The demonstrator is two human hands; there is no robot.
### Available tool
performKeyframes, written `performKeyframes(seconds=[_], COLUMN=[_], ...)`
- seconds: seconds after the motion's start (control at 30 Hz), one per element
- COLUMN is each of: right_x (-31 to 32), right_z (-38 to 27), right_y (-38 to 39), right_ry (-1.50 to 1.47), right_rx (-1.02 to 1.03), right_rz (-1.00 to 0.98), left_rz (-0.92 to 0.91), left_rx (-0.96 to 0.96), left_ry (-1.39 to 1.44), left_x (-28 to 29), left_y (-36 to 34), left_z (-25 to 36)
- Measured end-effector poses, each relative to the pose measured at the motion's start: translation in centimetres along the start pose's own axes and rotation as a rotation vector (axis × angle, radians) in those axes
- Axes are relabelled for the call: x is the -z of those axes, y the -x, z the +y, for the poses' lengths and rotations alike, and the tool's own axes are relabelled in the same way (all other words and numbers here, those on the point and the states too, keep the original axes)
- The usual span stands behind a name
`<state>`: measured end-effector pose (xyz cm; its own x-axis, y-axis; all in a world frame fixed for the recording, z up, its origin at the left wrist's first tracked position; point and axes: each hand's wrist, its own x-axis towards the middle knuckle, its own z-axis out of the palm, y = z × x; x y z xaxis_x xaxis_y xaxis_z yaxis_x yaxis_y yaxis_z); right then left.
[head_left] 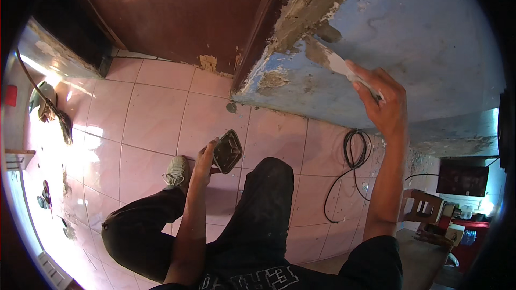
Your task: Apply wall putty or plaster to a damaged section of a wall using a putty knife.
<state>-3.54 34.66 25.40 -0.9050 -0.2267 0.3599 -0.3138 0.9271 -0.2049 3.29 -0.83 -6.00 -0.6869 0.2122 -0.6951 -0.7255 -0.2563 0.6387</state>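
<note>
My right hand (382, 94) is closed round the handle of a putty knife (336, 63). Its blade lies against the blue wall (414, 37), beside a strip of wet grey-brown filler (303, 19) that runs along the wall's edge by the door frame. Lower down, my left hand (202, 162) grips a small dark rectangular tub (228, 152) by its side. Grey filler smears the inside of the tub, which is tilted toward me above the tiles.
A brown wooden door (177, 11) with chipped patches stands ahead. Black cable (352, 153) lies coiled on the pink tiled floor (156, 113) at the right. A broom (62, 121) leans at the left. Behind my right arm are a table (419, 258) and a brown plastic chair (422, 207).
</note>
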Motion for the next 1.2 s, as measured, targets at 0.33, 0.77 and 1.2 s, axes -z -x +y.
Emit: performKeyframes(seconds=[0.33,0.77,1.2], right_x=[0.4,-2.5,-1.6], right_z=[-1.1,0.1,0.6], right_y=[-0.6,-0.7,-1.0], right_ry=[-0.044,-0.117,-0.084], right_rx=[0.035,-0.053,-0.096], right_rz=[0.121,0.071,-0.053], left_rz=[0.039,0.043,0.047], left_rx=[-0.01,-0.035,0.016], left_ry=[-0.015,-0.007,-0.002], left_x=[-0.5,-1.1,-0.4], left_y=[0.5,1.2,0.4], left_z=[0.4,0.7,0.1])
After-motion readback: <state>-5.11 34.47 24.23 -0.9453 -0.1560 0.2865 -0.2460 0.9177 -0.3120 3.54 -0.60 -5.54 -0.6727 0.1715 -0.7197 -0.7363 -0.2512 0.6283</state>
